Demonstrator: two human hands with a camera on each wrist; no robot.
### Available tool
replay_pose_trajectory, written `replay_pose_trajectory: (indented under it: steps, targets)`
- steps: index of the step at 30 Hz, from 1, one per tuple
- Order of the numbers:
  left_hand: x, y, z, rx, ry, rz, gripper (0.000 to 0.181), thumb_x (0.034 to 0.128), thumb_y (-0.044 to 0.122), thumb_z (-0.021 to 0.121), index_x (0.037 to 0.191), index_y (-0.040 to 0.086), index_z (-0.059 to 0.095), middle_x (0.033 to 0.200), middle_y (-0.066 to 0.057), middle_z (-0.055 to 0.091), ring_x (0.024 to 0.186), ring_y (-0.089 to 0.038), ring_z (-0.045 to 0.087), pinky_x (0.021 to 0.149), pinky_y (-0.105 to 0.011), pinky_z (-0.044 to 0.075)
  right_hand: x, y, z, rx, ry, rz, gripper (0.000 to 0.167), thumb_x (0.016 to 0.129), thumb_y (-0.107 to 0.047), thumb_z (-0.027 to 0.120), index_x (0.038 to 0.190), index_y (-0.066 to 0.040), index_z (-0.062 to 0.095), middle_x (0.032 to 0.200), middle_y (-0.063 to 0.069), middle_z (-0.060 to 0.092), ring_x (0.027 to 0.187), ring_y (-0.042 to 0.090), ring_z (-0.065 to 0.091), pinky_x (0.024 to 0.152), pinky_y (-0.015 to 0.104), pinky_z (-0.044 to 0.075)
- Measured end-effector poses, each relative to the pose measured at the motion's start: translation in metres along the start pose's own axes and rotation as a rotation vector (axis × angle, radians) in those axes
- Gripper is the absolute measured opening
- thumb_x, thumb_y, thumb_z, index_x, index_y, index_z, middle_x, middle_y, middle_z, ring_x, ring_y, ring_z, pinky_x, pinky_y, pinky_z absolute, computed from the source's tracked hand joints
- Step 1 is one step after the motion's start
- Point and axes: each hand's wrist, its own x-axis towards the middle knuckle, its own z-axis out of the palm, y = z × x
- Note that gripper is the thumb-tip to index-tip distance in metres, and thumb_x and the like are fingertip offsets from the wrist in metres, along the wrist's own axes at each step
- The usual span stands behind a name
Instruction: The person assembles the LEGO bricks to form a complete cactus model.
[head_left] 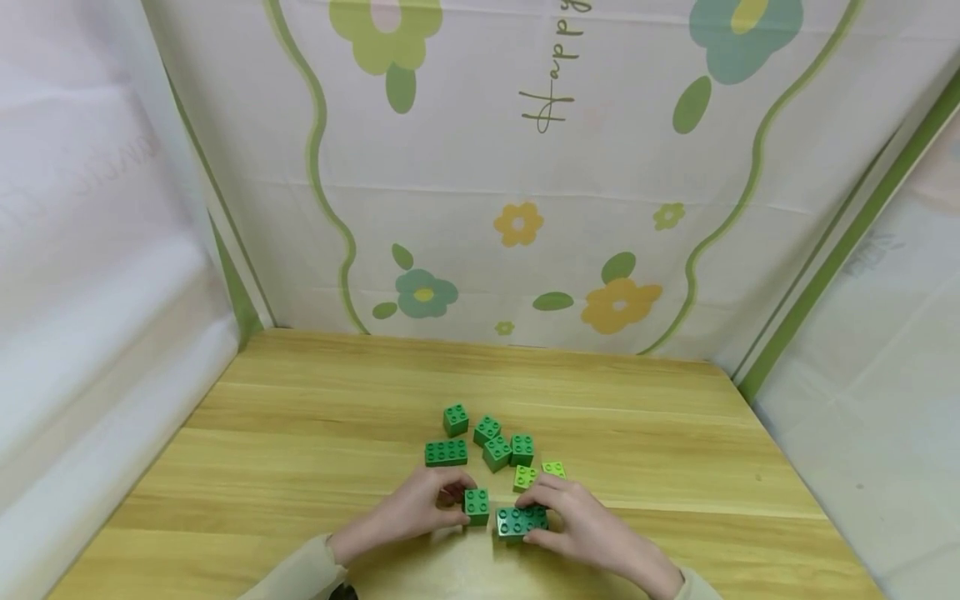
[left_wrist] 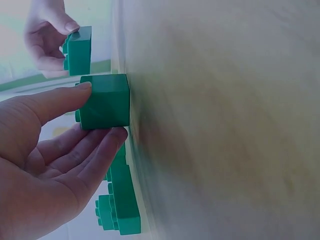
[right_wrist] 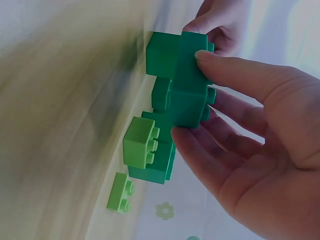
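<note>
Near the table's front, my left hand pinches a square green toy building brick between thumb and fingers. Its studs face up, and in the left wrist view the block seems to stand on or just above the tabletop. Just to the right, my right hand holds a longer dark green brick, thumb on the near side and fingers on the far side. That long brick appears lifted off the table in the right wrist view. A small gap separates the two held bricks.
Behind the hands lie a long green brick and several square green ones. Two light green bricks, one near my right fingers and another, sit close by. Patterned cloth walls the wooden table.
</note>
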Motion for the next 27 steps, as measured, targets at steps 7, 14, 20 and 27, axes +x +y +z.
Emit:
replay_pose_trajectory:
  steps: [7,14,20,27]
  targets:
    - [-0.001,-0.001,0.001,0.0,0.0,0.007,0.032,0.0838,0.013,0.078,0.113,0.006,0.068,0.107,-0.006,0.072,0.093,-0.012,0.07,0.081,-0.019,0.059,0.004,-0.001,-0.001,-0.008,0.02,-0.023,0.028,0.086,-0.019,0.077,0.112,-0.013,0.067,0.109,-0.005,0.068,0.1,0.007,0.066,0.085,0.024,0.059]
    - [-0.002,-0.001,0.001,-0.028,0.009,-0.002,0.03,0.0842,0.014,0.078,0.111,0.006,0.069,0.105,-0.005,0.072,0.091,-0.013,0.069,0.079,-0.02,0.059,0.016,-0.004,0.0,-0.01,0.08,-0.098,0.029,0.085,-0.016,0.078,0.111,-0.01,0.066,0.104,-0.002,0.067,0.094,0.008,0.066,0.082,0.021,0.059]
    - [-0.003,-0.002,0.002,-0.038,0.012,-0.004,0.031,0.0834,0.013,0.079,0.112,0.005,0.068,0.105,-0.005,0.072,0.09,-0.012,0.069,0.08,-0.02,0.059,0.025,-0.004,0.002,0.036,0.063,-0.07,0.03,0.086,-0.017,0.076,0.114,-0.011,0.066,0.108,-0.002,0.066,0.095,0.006,0.064,0.081,0.019,0.058]
    - [-0.002,-0.002,0.001,-0.014,0.011,-0.004,0.035,0.0834,0.014,0.079,0.114,0.002,0.068,0.107,-0.009,0.072,0.091,-0.014,0.07,0.079,-0.018,0.059,0.033,-0.001,0.005,0.037,0.07,-0.073,0.03,0.086,-0.017,0.077,0.113,-0.011,0.067,0.109,-0.002,0.067,0.094,0.006,0.064,0.079,0.019,0.058]
